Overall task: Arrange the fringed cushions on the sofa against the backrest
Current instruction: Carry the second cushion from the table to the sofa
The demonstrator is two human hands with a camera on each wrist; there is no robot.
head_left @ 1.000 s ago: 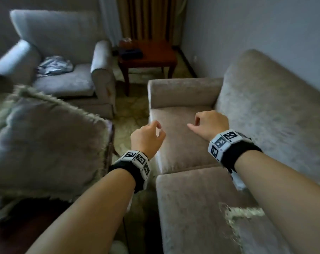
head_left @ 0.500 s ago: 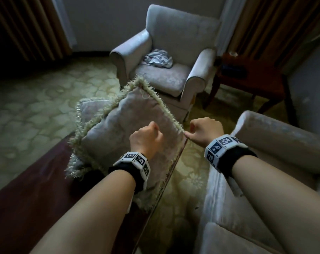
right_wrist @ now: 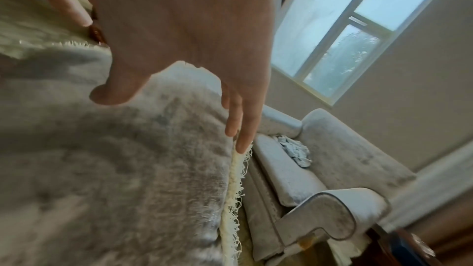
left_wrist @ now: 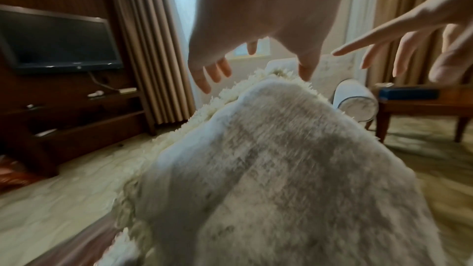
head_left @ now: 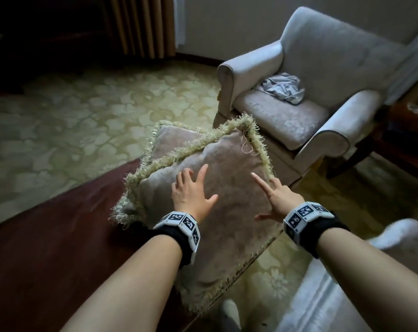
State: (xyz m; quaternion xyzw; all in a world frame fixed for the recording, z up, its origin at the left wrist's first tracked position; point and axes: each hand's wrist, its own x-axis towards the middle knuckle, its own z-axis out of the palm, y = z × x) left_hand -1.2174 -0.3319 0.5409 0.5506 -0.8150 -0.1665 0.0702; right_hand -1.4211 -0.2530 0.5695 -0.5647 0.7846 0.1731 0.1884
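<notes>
Two fringed cushions are stacked on a dark wooden table (head_left: 47, 248). The top cushion (head_left: 229, 195) is greyish-pink with cream fringe, and the lower cushion (head_left: 176, 137) sticks out behind it. My left hand (head_left: 196, 185) hovers open over the top cushion's left half with its fingers spread. In the left wrist view its fingertips (left_wrist: 207, 84) hang just above the top cushion (left_wrist: 281, 169). My right hand (head_left: 267, 197) is open at the right side. Its fingertips (right_wrist: 240, 141) reach the fringed edge of the top cushion (right_wrist: 115, 169). The sofa (head_left: 346, 295) shows only at the lower right.
A pale armchair (head_left: 299, 97) stands beyond the table with a crumpled grey cloth (head_left: 283, 88) on its seat. A dark side table (head_left: 406, 130) is at the far right. Patterned carpet (head_left: 83, 121) lies to the left. A TV (left_wrist: 56, 41) hangs on the left wall.
The view has swung from the sofa to the table. Both hands, loosely curled before, have opened and moved forward over the top cushion.
</notes>
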